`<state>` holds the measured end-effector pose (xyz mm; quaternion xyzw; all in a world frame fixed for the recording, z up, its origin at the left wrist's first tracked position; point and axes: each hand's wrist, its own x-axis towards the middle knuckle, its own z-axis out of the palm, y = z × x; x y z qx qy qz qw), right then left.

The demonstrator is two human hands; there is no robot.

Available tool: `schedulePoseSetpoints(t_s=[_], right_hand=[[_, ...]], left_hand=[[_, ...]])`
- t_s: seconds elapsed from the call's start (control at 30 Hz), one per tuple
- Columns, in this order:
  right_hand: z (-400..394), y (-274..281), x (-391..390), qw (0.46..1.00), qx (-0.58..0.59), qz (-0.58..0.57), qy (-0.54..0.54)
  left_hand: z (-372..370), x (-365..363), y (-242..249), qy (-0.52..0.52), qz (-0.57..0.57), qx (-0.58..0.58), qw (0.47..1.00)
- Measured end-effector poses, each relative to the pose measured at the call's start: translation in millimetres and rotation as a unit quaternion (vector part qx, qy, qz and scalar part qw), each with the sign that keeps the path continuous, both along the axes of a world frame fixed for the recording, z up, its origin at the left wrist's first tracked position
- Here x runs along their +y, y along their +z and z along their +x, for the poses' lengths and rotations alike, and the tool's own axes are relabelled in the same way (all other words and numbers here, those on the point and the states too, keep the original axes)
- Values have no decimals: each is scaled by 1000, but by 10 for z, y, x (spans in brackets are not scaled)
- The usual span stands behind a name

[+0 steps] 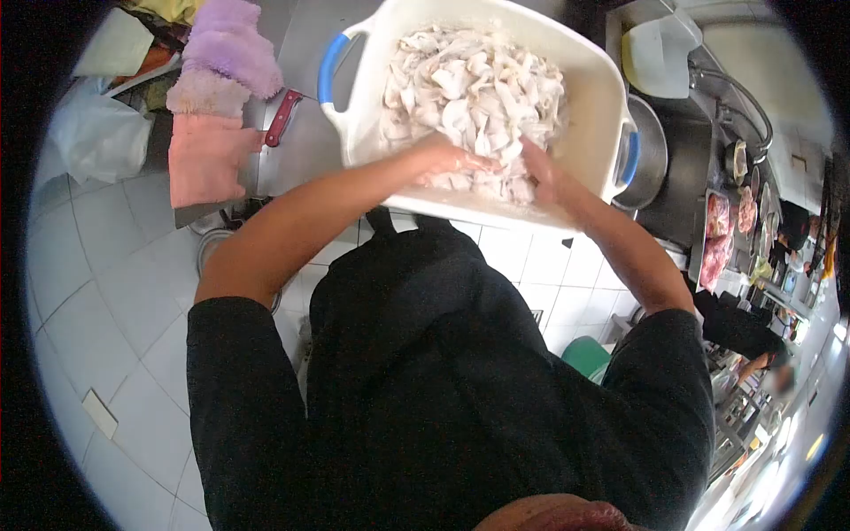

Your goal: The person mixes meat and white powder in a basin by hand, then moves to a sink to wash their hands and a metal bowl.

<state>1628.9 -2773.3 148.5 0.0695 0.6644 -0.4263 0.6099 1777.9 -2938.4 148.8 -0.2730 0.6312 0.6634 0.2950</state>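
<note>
A large cream-coloured tub (589,106) with blue handle grips holds a heap of pale, wet-looking, whitish strips (478,84), perhaps raw meat or seafood; their exact kind cannot be made out. My left hand (452,159) reaches over the tub's near rim, its fingers closed among the strips at the front of the heap. Just across from it, my right hand (544,177) presses in from the right side, its fingers curled into the same strips and partly buried. Both hands are slightly blurred.
Left of the tub, a red-handled knife (283,118) lies by folded purple and pink cloths (212,133) on the metal counter. A plastic bag (102,133) sits further left. To the right are a metal bowl (651,146), a hose (753,111) and packed meat (717,239). Another person (744,327) stands far right.
</note>
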Motion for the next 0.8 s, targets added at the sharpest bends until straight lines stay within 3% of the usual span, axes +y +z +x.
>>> schedulePoseSetpoints(t_s=[0.03,0.13,0.23,0.27,0.37,0.43,0.47,0.5,0.57,0.63,0.7,0.77,0.8], right_hand=[[-20,-191,43,998,-55,-19,-1],[22,-150,-63,994,-70,-26,79],[80,57,-260,978,-78,-86,174],[164,-51,-298,988,20,-45,146],[193,-262,-379,980,-32,-152,124],[129,-358,-404,979,130,-76,140],[143,-127,-429,964,212,-47,155],[148,158,-470,941,293,-17,169],[114,553,-530,862,442,1,246],[62,823,-548,740,564,-21,366],[46,1034,-599,796,565,3,216],[-100,982,-620,813,568,2,124],[-345,813,-605,811,575,-10,108]], left_hand=[[-24,16,14,44,28,-12,999],[-85,10,265,156,63,-62,984],[-72,10,-62,194,64,33,978],[-51,-14,4,168,-19,24,985],[75,-67,184,184,-61,102,976],[56,-157,560,130,-143,102,976],[74,-160,677,103,-179,98,973],[59,-187,672,2,-282,147,948],[-71,-385,539,-139,-427,243,860],[-153,-615,286,-147,-489,344,788],[-149,-645,367,-100,-492,321,803],[-199,-707,559,-53,-474,163,864],[-154,-717,534,-3,-396,150,906]])
